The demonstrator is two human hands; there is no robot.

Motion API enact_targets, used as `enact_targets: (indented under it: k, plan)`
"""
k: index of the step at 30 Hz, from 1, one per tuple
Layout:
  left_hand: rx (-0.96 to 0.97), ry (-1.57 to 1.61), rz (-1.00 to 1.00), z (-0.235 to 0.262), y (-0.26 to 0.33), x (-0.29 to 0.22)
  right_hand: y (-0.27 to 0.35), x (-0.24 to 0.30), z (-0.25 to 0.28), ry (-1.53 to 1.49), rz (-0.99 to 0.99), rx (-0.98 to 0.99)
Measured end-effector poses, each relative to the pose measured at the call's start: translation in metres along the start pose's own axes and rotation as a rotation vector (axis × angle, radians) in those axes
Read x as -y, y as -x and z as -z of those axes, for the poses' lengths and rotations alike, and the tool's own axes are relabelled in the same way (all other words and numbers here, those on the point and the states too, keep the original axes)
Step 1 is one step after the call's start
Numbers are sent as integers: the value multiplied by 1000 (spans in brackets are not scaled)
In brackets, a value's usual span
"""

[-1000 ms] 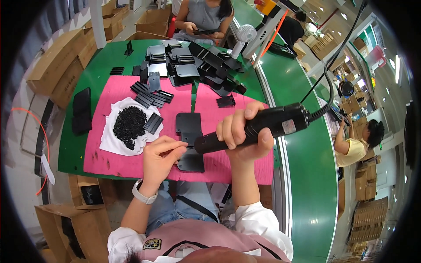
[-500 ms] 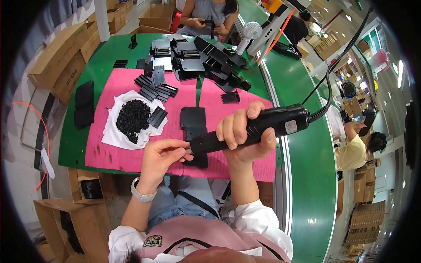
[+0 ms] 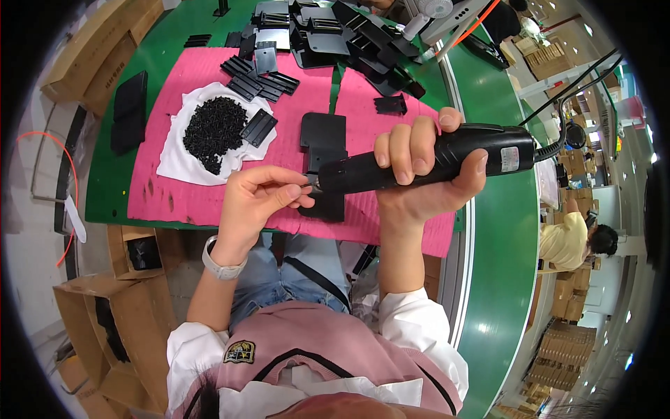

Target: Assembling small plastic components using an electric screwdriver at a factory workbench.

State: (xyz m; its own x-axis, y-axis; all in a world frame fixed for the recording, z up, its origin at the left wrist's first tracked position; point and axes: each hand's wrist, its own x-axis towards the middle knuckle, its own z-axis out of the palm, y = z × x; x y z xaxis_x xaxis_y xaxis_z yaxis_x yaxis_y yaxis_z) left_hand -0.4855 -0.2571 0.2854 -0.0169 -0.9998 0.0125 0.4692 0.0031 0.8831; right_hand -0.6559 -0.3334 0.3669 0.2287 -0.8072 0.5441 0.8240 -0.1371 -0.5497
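Note:
My right hand (image 3: 433,188) is wrapped round a black corded electric screwdriver (image 3: 363,172), held nearly level with its tip pointing left. At that tip my left hand (image 3: 269,194) pinches thumb and fingers together beside the metal bit (image 3: 314,183). Whatever lies between those fingertips is too small to make out. Beneath the tool, a stepped black plastic part (image 3: 323,133) lies on the pink mat, partly covered by the screwdriver. A heap of small black screws (image 3: 215,133) sits on a white cloth (image 3: 176,162) to the left, with a ribbed black plate (image 3: 259,128) at its edge.
Several ribbed black pieces (image 3: 259,80) lie behind the screws on the pink mat (image 3: 209,206). Black plates (image 3: 326,42) pile up at the back of the green table (image 3: 112,202). A white fan (image 3: 434,8) stands back right. Cardboard boxes (image 3: 139,314) are at lower left.
The view has tilted down, so the table sits higher in the picture. Both hands and the screwdriver keep nearly the same pose, tip still at my left fingertips.

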Motion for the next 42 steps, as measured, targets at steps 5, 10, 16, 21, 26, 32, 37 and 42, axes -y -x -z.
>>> enact_targets:
  k: [5,10,16,21,26,32,37,42]
  plan:
    - [51,-25,-42,-2,1,2,2,-1,6,-26,-9,72]
    - [-12,69,-85,-7,2,3,-3,-1,3,-96,-12,-53]
    - [-70,-662,-92,-6,-28,-7,-19,2,11,309,-38,131]
    - [165,-597,207,0,-53,-8,-23,-9,12,473,-106,172]
    - [168,-553,228,-3,-54,-8,-25,-15,10,513,-111,183]
    - [136,-525,265,-2,-54,-4,-26,-13,13,495,-114,210]
    - [145,-536,285,0,-56,-2,-26,-15,15,444,-111,230]
    - [113,-566,226,-3,-54,1,-26,-21,7,495,-171,163]
